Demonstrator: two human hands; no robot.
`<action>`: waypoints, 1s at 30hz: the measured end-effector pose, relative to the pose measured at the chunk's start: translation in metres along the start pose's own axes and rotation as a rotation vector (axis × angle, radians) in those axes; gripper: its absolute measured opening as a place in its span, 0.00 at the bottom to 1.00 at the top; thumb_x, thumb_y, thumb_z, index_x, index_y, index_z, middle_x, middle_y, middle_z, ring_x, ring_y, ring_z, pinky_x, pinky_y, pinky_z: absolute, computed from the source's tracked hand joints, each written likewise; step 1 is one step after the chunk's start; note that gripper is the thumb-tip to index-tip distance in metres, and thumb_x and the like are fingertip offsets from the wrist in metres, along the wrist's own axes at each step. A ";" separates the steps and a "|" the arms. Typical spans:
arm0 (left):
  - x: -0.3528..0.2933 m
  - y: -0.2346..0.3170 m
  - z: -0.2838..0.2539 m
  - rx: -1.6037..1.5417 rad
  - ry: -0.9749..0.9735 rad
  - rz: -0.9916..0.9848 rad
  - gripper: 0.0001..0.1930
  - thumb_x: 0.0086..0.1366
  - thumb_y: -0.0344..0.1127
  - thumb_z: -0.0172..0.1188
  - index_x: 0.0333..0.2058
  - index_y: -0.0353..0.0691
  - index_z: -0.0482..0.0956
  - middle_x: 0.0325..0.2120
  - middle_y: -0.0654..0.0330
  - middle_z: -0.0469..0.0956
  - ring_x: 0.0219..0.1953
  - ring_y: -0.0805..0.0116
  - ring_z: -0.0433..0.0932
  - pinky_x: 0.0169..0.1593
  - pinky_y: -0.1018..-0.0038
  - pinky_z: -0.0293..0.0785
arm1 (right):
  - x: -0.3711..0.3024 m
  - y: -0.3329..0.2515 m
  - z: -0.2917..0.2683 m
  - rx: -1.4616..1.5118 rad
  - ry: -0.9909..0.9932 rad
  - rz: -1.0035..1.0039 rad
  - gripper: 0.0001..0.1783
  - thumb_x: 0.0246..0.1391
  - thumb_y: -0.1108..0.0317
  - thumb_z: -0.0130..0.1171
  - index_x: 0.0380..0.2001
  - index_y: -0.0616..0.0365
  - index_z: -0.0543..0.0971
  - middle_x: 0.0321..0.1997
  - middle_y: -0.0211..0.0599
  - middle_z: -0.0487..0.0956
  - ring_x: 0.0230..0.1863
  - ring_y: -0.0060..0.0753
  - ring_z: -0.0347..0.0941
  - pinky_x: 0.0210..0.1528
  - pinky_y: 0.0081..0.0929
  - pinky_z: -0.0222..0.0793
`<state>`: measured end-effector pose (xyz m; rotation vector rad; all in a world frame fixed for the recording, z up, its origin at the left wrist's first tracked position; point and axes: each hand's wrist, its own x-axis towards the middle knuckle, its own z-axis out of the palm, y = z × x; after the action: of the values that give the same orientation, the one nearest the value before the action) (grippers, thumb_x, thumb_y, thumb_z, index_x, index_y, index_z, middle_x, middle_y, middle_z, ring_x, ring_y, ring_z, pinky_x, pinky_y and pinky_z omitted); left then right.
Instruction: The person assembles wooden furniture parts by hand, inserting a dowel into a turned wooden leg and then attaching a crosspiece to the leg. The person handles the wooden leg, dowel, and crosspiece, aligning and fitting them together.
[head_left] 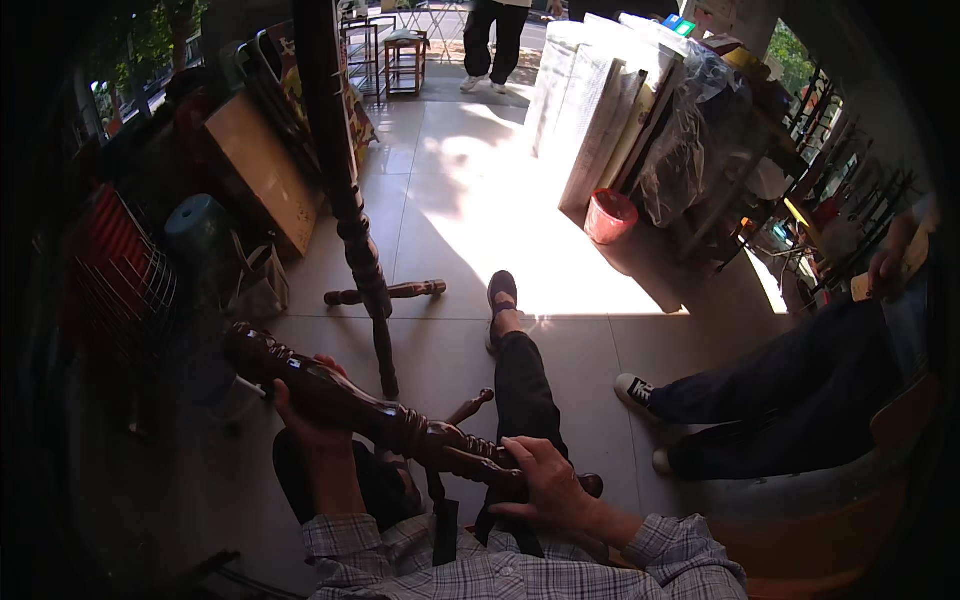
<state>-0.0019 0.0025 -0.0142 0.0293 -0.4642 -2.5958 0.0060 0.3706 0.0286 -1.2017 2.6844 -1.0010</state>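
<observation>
Both hands are working on the same piece here: the turned wooden post [375, 410], dark and glossy, is lying aslant over the person's lap, running from beyond the left grip down to just past the right. The left grip [322, 432] is wrapping around the thick stretch, taking hold from beneath. The right grip [550, 485] is closing over the narrower end, its fingers curling across the top and the thumb sitting on the near side.

Just ahead and to the left of that right grip, a short turned leg [468, 408] is poking out from behind the post; whether it is fixed there, the overlap is hiding. Farther ahead, between the two grips and well clear of both, a tall dark pole [340, 170] is rising, with a turned crossbar [412, 290] showing low behind it.

So how far along are we? It is looking like a job midway: the post is appearing shaped and finished, and the parts are seeming to belong together. The tall pole is standing apart from the post, so any joining of those two is remaining undone. How firmly the end under the right grip is seated, I'm not able to tell.
</observation>
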 end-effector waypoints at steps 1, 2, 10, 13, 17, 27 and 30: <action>0.003 -0.005 0.000 -0.073 0.002 -0.025 0.32 0.70 0.61 0.60 0.61 0.41 0.72 0.55 0.45 0.76 0.57 0.50 0.78 0.59 0.56 0.79 | 0.001 -0.002 0.003 -0.106 0.021 -0.038 0.56 0.40 0.55 0.84 0.68 0.63 0.65 0.61 0.55 0.71 0.59 0.56 0.74 0.61 0.47 0.76; 0.006 -0.012 0.002 -0.138 0.025 -0.043 0.33 0.69 0.60 0.61 0.61 0.39 0.71 0.55 0.44 0.76 0.59 0.49 0.76 0.62 0.55 0.77 | -0.004 0.011 0.018 -0.153 0.102 -0.041 0.56 0.36 0.59 0.84 0.68 0.63 0.65 0.60 0.54 0.71 0.59 0.57 0.74 0.57 0.48 0.78; 0.000 -0.001 0.004 0.020 0.096 -0.014 0.36 0.59 0.53 0.74 0.60 0.42 0.71 0.52 0.43 0.76 0.58 0.46 0.76 0.65 0.51 0.75 | 0.032 0.052 0.013 0.557 -0.400 0.313 0.52 0.33 0.53 0.82 0.62 0.66 0.72 0.54 0.48 0.79 0.54 0.46 0.80 0.61 0.41 0.75; 0.000 -0.003 0.006 0.001 0.117 -0.044 0.36 0.58 0.54 0.73 0.60 0.43 0.72 0.51 0.43 0.76 0.57 0.47 0.76 0.65 0.51 0.75 | 0.047 0.082 0.011 0.977 -0.715 0.529 0.55 0.30 0.50 0.82 0.61 0.67 0.72 0.55 0.47 0.80 0.53 0.43 0.79 0.64 0.38 0.71; 0.002 -0.003 0.006 0.073 0.151 -0.037 0.38 0.56 0.53 0.74 0.59 0.41 0.72 0.52 0.44 0.76 0.57 0.47 0.75 0.66 0.52 0.73 | 0.051 0.092 0.015 1.118 -0.803 0.617 0.57 0.30 0.48 0.80 0.63 0.67 0.71 0.60 0.48 0.78 0.57 0.44 0.78 0.69 0.38 0.67; 0.005 -0.005 0.009 0.093 0.230 -0.001 0.39 0.54 0.53 0.74 0.58 0.36 0.71 0.52 0.43 0.75 0.56 0.46 0.75 0.66 0.49 0.72 | 0.006 0.034 0.027 -0.070 0.002 0.018 0.63 0.33 0.46 0.86 0.70 0.55 0.64 0.60 0.52 0.74 0.59 0.54 0.78 0.61 0.45 0.79; 0.004 -0.007 0.014 0.111 0.254 0.013 0.39 0.54 0.53 0.75 0.58 0.36 0.71 0.52 0.43 0.75 0.56 0.46 0.75 0.66 0.49 0.72 | 0.006 0.041 0.034 -0.066 0.040 0.021 0.57 0.35 0.55 0.86 0.68 0.56 0.67 0.58 0.52 0.76 0.56 0.55 0.79 0.56 0.45 0.81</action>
<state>-0.0100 0.0107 -0.0032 0.3879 -0.5112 -2.5047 -0.0159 0.3682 -0.0206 -1.1732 2.7755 -0.9515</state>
